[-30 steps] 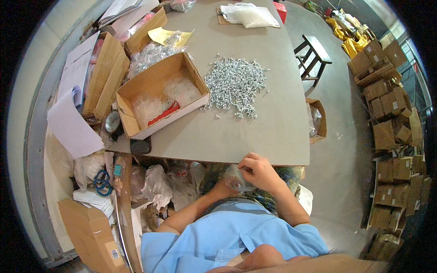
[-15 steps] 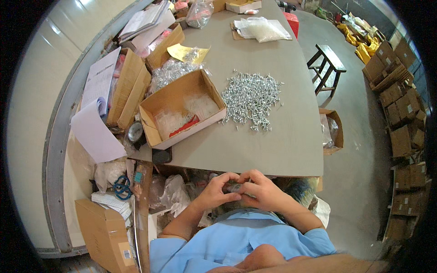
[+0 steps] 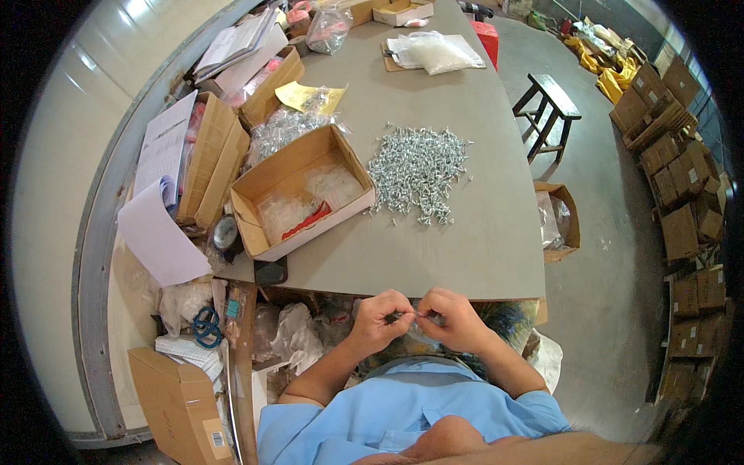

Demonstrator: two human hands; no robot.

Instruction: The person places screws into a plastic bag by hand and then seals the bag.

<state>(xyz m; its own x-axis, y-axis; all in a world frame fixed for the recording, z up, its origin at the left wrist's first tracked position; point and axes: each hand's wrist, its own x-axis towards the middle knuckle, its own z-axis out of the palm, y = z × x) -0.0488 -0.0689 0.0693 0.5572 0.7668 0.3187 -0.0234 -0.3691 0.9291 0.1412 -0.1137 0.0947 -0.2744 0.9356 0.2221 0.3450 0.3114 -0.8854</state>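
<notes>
Just beyond my body, at the near edge of the grey table (image 3: 403, 263), my left hand (image 3: 380, 319) and my right hand (image 3: 452, 318) are held close together. Both pinch with thumb and forefinger, the tips almost meeting. Something small and thin seems to lie between them, too small to name. A bit of clear plastic shows below the fingers, but I cannot tell which hand has it. Farther up the table lies a loose pile of small silvery screws (image 3: 422, 170). Left of it, an open cardboard box (image 3: 322, 229) contains small clear plastic bags (image 3: 335, 186) and a red strip (image 3: 307, 220).
Bagged metal parts (image 3: 291, 133), a yellow paper (image 3: 311, 98) and boxes with papers line the table's left side. A white bag of pellets (image 3: 443, 54) lies at the far end. Blue-handled scissors (image 3: 206, 327) are at lower left. A wooden stool (image 3: 552, 105) stands at right.
My fingers have drawn from a loose, curled pose into a tight pinch, fingertips facing each other. The whole view has shifted slightly; the screws and box look undisturbed.
</notes>
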